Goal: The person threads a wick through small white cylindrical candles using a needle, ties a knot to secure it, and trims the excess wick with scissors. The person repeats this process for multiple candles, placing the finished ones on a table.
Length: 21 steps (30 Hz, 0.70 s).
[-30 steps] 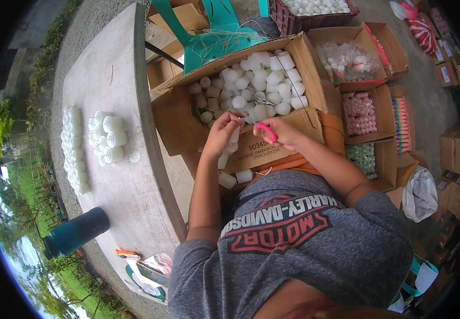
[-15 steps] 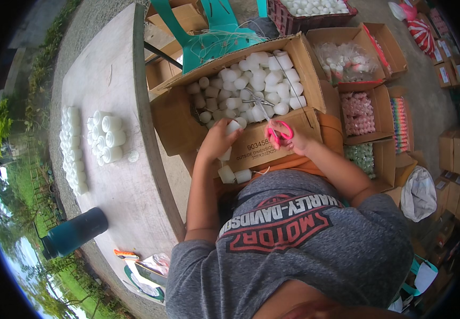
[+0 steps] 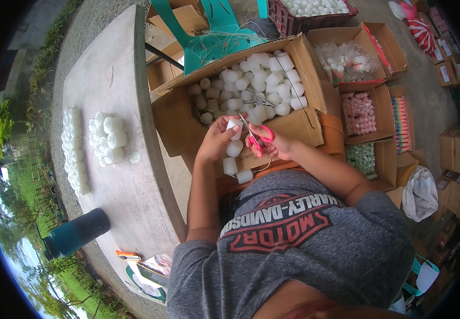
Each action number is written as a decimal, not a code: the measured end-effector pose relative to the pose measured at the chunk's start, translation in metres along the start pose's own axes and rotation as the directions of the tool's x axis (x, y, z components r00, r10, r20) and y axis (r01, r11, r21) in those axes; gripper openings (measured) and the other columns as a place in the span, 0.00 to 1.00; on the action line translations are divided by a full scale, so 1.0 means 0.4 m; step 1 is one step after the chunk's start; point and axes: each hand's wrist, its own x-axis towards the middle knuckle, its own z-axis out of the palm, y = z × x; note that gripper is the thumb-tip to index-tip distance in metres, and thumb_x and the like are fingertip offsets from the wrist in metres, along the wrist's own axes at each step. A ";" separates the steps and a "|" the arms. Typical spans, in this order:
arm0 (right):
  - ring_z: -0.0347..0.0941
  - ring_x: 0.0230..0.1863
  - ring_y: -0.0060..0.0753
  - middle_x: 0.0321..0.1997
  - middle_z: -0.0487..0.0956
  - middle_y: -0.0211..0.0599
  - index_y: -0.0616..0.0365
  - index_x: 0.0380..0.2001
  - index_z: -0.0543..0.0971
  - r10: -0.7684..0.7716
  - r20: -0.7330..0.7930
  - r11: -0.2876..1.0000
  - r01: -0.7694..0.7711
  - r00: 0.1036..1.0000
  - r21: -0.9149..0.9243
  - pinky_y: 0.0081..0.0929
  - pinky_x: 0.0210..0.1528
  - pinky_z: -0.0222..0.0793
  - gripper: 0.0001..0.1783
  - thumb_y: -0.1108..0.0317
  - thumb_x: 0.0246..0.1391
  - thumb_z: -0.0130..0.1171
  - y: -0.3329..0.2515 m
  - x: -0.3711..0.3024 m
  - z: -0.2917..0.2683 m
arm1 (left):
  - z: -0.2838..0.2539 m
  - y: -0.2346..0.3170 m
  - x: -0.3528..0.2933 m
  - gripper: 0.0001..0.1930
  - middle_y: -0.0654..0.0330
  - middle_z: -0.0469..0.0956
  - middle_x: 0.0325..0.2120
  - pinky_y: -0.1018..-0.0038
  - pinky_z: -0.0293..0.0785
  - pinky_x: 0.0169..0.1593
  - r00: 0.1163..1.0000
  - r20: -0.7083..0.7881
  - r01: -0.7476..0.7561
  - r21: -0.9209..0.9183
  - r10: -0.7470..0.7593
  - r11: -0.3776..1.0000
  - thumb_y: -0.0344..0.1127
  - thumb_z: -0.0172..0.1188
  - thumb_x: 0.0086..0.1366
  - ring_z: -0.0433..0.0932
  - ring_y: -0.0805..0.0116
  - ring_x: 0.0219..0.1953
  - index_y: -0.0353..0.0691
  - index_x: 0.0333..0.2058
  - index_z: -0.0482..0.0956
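My left hand is closed round a short white candle-like cylinder above the near edge of the big cardboard box. More such cylinders hang below it toward my lap, seemingly strung together, with a thin cord by the lowest. My right hand has its fingers in the pink handles of a pair of scissors. The blades point up and left, right beside the held cylinder; whether they touch its cord is too small to tell. Many loose white cylinders fill the box, a metal tool lying on them.
At left, a pale table bears groups of white cylinders, a dark teal bottle and an orange cutter. A green chair stands behind the box. Boxes of coloured pieces stand at right.
My right hand has brought the scissors left and turned the blades toward my left hand. The left hand has raised its cylinder slightly, and the hanging ones show more.
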 end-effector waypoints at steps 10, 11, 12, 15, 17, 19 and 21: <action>0.51 0.11 0.11 0.17 0.71 0.29 0.53 0.33 0.72 -0.081 0.067 0.991 0.074 0.994 0.112 0.09 0.11 0.40 0.36 0.29 0.54 0.36 0.001 -0.003 0.014 | -0.003 -0.003 -0.001 0.15 0.41 0.63 0.57 0.65 0.62 0.58 0.996 0.074 -0.034 -0.125 0.044 0.992 0.22 0.60 0.54 0.71 0.63 0.51 0.40 0.38 0.67; 0.50 0.11 0.11 0.17 0.71 0.29 0.53 0.33 0.72 -0.083 0.060 0.993 0.077 0.995 0.093 0.10 0.12 0.40 0.36 0.29 0.54 0.36 0.003 -0.001 0.011 | -0.004 -0.002 -0.001 0.15 0.41 0.63 0.57 0.65 0.63 0.57 0.996 0.082 -0.025 -0.126 0.035 0.992 0.21 0.60 0.54 0.72 0.63 0.50 0.40 0.38 0.67; 0.50 0.11 0.11 0.17 0.71 0.29 0.53 0.33 0.72 -0.085 0.053 0.994 0.081 0.995 0.075 0.10 0.12 0.40 0.36 0.28 0.54 0.36 0.006 0.001 0.009 | -0.005 -0.001 -0.001 0.15 0.40 0.62 0.57 0.65 0.63 0.57 0.996 0.091 -0.015 -0.126 0.027 0.992 0.21 0.60 0.54 0.73 0.63 0.48 0.40 0.38 0.67; 0.50 0.11 0.11 0.18 0.72 0.29 0.53 0.33 0.72 -0.134 0.071 0.989 0.129 0.988 0.077 0.11 0.12 0.40 0.38 0.27 0.53 0.35 0.017 0.011 0.002 | 0.002 -0.002 0.000 0.15 0.40 0.60 0.58 0.65 0.65 0.55 0.995 0.081 -0.042 -0.119 0.051 0.992 0.21 0.60 0.54 0.74 0.65 0.45 0.40 0.38 0.66; 0.49 0.09 0.11 0.16 0.72 0.28 0.53 0.32 0.72 -0.123 0.054 0.981 0.113 0.991 0.154 0.12 0.11 0.39 0.37 0.27 0.52 0.38 0.025 0.017 0.005 | -0.004 -0.004 0.002 0.15 0.39 0.59 0.59 0.65 0.66 0.54 0.993 0.106 -0.038 -0.131 0.052 0.991 0.22 0.60 0.54 0.75 0.65 0.43 0.40 0.38 0.66; 0.48 0.08 0.11 0.15 0.72 0.28 0.53 0.31 0.72 -0.110 0.052 0.974 0.097 0.993 0.206 0.13 0.10 0.38 0.37 0.26 0.51 0.40 0.026 0.018 0.009 | -0.005 -0.005 0.002 0.15 0.39 0.59 0.59 0.66 0.68 0.53 0.993 0.104 -0.042 -0.131 0.056 0.990 0.22 0.61 0.53 0.76 0.66 0.39 0.40 0.37 0.66; 0.48 0.09 0.11 0.15 0.72 0.27 0.53 0.30 0.72 -0.095 0.065 0.970 0.077 0.993 0.233 0.13 0.11 0.39 0.38 0.26 0.50 0.39 0.020 0.014 0.015 | -0.002 -0.005 -0.001 0.15 0.39 0.58 0.59 0.66 0.69 0.51 0.995 0.075 -0.056 -0.120 0.065 0.991 0.22 0.61 0.53 0.77 0.67 0.35 0.40 0.37 0.65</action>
